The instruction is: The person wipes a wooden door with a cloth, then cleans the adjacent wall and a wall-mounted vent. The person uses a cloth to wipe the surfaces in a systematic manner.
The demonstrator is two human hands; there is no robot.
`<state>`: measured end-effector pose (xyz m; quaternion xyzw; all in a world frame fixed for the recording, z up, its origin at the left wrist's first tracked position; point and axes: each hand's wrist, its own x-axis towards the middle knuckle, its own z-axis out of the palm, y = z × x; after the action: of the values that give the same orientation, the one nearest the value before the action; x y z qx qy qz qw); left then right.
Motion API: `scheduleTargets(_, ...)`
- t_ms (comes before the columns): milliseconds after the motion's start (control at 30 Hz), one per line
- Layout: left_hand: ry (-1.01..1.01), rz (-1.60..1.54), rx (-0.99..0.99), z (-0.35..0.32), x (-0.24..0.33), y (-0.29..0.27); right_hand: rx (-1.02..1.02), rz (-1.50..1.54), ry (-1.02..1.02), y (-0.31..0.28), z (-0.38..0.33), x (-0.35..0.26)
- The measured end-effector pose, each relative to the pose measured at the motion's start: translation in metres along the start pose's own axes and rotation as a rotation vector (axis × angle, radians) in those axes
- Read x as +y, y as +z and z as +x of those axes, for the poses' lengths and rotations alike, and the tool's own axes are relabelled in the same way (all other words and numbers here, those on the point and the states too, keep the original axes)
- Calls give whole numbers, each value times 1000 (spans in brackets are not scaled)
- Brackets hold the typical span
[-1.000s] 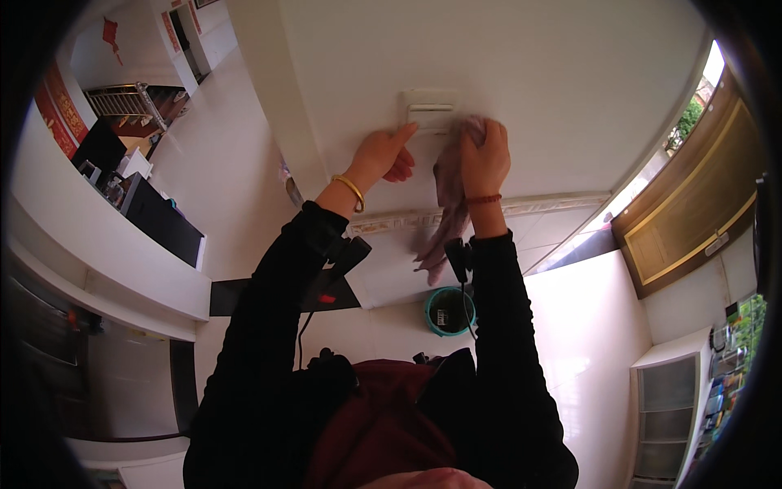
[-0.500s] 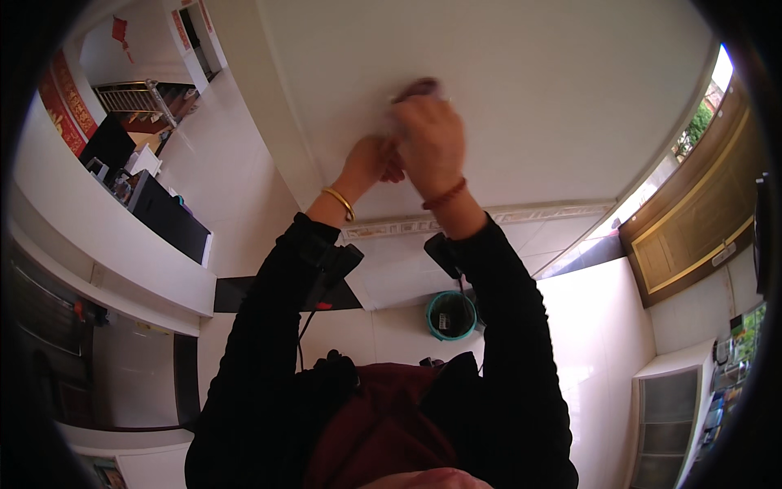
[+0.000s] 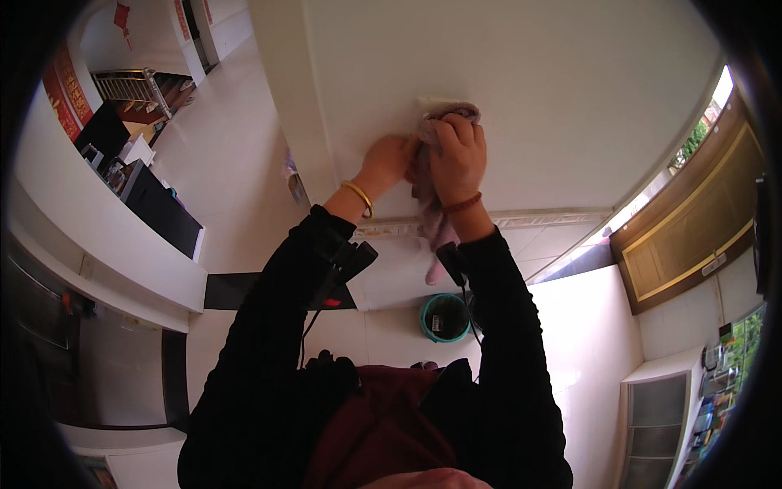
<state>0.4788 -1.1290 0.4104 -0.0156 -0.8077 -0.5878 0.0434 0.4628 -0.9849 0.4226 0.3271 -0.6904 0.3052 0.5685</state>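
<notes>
Against the white wall [image 3: 521, 81], at the small pale wall plate [image 3: 432, 103], you are pressing a pinkish-grey cloth [image 3: 429, 200] with both hands. Your right hand [image 3: 458, 159] is lying over the upper part of the cloth, fingers curled and pressed together on the bunched fabric, its top fold covering the right part of the plate. Your left hand [image 3: 389, 161] is resting just left of the cloth and below the plate, fingers closed against the wall and touching the fabric's edge; whether it is pinching the cloth cannot be told. A gold bangle [image 3: 358, 196] is sitting on your left wrist and a red cord bracelet [image 3: 462, 204] on your right. The loose tail of the cloth is hanging down from the plate past your right wrist.

Well below the plate, a patterned moulding strip [image 3: 554, 218] is running along the foot of the wall. Farther below it, a teal bucket [image 3: 445, 317] is standing on the pale floor. Far left of the plate, a dark cabinet [image 3: 159, 208] and a stair railing [image 3: 122, 81] are showing.

Progress, as a judgement: the wiping appears to be in mid-course. The cloth is bearing on the plate, but no difference between wiped and unwiped wall is showing, so how much is done and how much is left cannot be read here.
</notes>
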Motion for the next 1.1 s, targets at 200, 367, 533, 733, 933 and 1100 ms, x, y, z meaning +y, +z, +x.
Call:
scheduleTargets(200, 1, -46, -46, 3, -4, 1, -208, -122, 262, -25, -25, 13)
scheduleTargets(367, 28, -27, -37, 1, -1, 0, -2, 13, 253, -14, -9, 2)
scheduleTargets(533, 198, 250, 74, 5, -7, -2, -3, -119, 197, 0, 1, -22)
scheduleTargets(733, 70, -5, -33, 8, -10, 1, 16, -148, 306, -5, -7, -15)
scheduleTargets(933, 137, 245, 59, 8, -9, 0, -118, -206, 272, 1, -10, -19)
scheduleTargets(1100, 81, 78, -13, 6, -8, 0, 53, -124, 330, -7, -12, -11)
